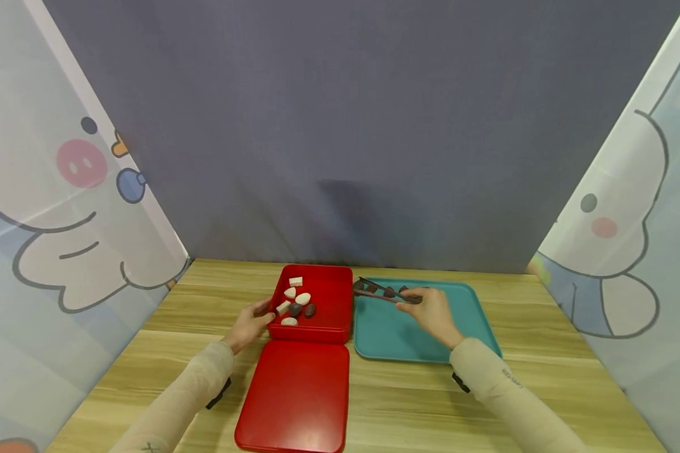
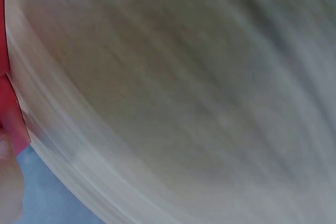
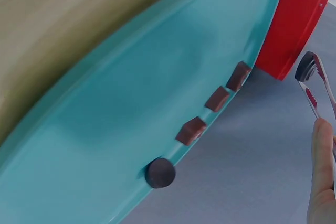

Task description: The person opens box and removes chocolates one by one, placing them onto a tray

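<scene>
My right hand holds a pair of tongs above the far-left edge of the teal tray. Between the tongs' tips, a dark round chocolate is pinched, held close to the red box's wall. On the tray lie three angular brown chocolates and a dark round one. At the left wall of the red box, my left hand grips its side, thumb near the rim. White chocolates and dark chocolates lie in the box's left half.
A red lid lies flat in front of the box, on the wooden table. Behind the table hangs a grey curtain. Cartoon-printed panels stand at both sides. Much of the left wrist view is blurred.
</scene>
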`<state>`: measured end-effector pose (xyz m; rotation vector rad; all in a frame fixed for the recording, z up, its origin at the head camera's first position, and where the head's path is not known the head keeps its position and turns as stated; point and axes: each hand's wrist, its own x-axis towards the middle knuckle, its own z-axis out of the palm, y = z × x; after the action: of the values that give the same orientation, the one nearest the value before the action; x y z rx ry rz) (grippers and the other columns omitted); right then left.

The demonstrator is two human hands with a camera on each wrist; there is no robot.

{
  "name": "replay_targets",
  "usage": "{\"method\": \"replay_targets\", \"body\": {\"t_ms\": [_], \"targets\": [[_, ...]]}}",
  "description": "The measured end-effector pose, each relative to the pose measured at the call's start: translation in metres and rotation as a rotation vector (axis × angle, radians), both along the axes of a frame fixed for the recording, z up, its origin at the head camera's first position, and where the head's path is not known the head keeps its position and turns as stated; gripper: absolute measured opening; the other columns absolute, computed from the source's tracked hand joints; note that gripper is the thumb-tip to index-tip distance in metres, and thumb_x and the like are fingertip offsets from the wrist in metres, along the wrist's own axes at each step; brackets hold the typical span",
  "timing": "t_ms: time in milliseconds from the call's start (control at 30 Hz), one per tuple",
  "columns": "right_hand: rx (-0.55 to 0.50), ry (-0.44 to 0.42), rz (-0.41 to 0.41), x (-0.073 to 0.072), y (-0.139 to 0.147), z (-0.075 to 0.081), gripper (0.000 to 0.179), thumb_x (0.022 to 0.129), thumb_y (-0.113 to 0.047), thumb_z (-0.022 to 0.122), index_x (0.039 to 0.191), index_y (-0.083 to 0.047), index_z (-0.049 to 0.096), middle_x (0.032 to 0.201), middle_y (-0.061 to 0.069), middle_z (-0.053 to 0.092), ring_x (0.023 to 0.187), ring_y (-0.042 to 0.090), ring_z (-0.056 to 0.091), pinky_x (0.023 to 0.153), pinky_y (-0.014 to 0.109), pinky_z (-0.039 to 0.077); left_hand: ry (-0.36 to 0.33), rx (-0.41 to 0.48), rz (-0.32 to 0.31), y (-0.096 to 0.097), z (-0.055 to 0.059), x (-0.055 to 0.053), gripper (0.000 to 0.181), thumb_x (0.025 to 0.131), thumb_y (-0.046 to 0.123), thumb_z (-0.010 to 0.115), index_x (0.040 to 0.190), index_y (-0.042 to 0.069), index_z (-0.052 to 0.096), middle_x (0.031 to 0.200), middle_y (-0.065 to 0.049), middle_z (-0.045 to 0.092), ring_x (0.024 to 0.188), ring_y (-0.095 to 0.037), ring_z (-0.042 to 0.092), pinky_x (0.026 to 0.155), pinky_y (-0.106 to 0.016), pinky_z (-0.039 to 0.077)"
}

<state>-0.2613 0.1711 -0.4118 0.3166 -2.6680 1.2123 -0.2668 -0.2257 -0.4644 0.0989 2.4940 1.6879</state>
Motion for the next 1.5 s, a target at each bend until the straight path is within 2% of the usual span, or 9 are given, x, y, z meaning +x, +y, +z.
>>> {"method": "replay_targets", "body": {"t_ms": [200,300,467,567,767,1000,1200,1300,1500], "targets": [[0.010,-0.037,-0.023,0.000,0.009,-0.003,0.031,0.078,-0.021,0.073,0.105,-0.005,0.070,0.095,0.015,0.069,0.058,0.024,0.060,0.047,0.026,0.042,0.015,-0.017,0.013,0.000,-0.001,0.001,0.052,0.094,0.008,0.048,0.142,-0.001,0.029,0.141,-0.026,0.035,0.127,-0.039,0.038,0.098,-0.045,0.041],[0.024,-0.043,-0.040,0.000,0.011,-0.005,0.030,0.078,-0.020,0.073,0.104,-0.005,0.070,0.090,0.013,0.070,0.047,0.020,0.053,0.044,0.026,0.038,0.023,-0.015,0.015,0.001,-0.001,0.001,0.052,0.094,0.008,0.048,0.142,-0.001,0.030,0.141,-0.026,0.036,0.127,-0.039,0.038,0.099,-0.045,0.041],[0.059,-0.057,-0.066,0.000,0.014,-0.008,0.030,0.078,-0.021,0.072,0.104,-0.006,0.070,0.059,0.012,0.063,0.036,0.010,0.026,0.038,0.023,0.027,0.024,-0.021,0.004,0.001,0.001,0.002,0.052,0.095,0.008,0.047,0.142,-0.002,0.029,0.141,-0.027,0.035,0.128,-0.040,0.037,0.099,-0.045,0.041],[0.062,-0.060,-0.067,0.000,0.015,-0.010,0.030,0.078,-0.020,0.073,0.104,-0.005,0.070,0.053,0.011,0.058,0.037,0.009,0.025,0.038,0.023,0.027,0.011,-0.011,0.003,0.001,0.001,0.002,0.052,0.095,0.009,0.046,0.143,-0.002,0.028,0.142,-0.027,0.033,0.128,-0.040,0.036,0.100,-0.047,0.039],[0.062,-0.089,-0.074,0.001,0.017,-0.014,0.030,0.079,-0.020,0.072,0.105,-0.006,0.069,0.052,0.014,0.057,0.038,0.009,0.022,0.040,0.023,0.027,-0.005,-0.008,0.015,0.001,-0.002,0.002,0.052,0.095,0.011,0.047,0.143,0.000,0.028,0.143,-0.025,0.034,0.130,-0.038,0.035,0.102,-0.048,0.037],[0.051,-0.103,-0.070,0.001,0.018,-0.018,0.030,0.078,-0.017,0.072,0.104,-0.003,0.069,0.066,0.013,0.067,0.038,0.012,0.036,0.043,0.025,0.033,0.013,-0.012,0.011,0.001,-0.003,-0.001,0.052,0.095,0.011,0.047,0.142,0.000,0.029,0.142,-0.025,0.034,0.129,-0.038,0.036,0.101,-0.048,0.037],[0.059,-0.092,-0.071,0.001,0.017,-0.021,0.031,0.077,-0.018,0.073,0.104,-0.003,0.069,0.074,0.013,0.070,0.038,0.015,0.044,0.046,0.026,0.038,0.015,-0.025,0.004,0.002,0.000,-0.001,0.052,0.095,0.010,0.047,0.143,0.000,0.028,0.143,-0.024,0.034,0.130,-0.037,0.036,0.101,-0.047,0.038],[0.067,-0.081,-0.071,0.000,0.016,-0.023,0.030,0.076,-0.018,0.074,0.102,-0.003,0.070,0.088,0.015,0.071,0.046,0.017,0.054,0.049,0.027,0.043,0.013,-0.023,0.006,0.002,0.001,0.000,0.052,0.095,0.010,0.047,0.143,0.000,0.028,0.142,-0.025,0.034,0.130,-0.038,0.035,0.101,-0.047,0.038],[0.069,-0.085,-0.072,0.000,0.015,-0.028,0.028,0.076,-0.018,0.074,0.100,-0.004,0.071,0.095,0.015,0.070,0.059,0.017,0.062,0.054,0.027,0.048,0.009,-0.012,0.001,0.001,0.002,0.001,0.052,0.096,0.010,0.046,0.143,-0.001,0.027,0.143,-0.025,0.032,0.130,-0.039,0.034,0.102,-0.047,0.037]]}}
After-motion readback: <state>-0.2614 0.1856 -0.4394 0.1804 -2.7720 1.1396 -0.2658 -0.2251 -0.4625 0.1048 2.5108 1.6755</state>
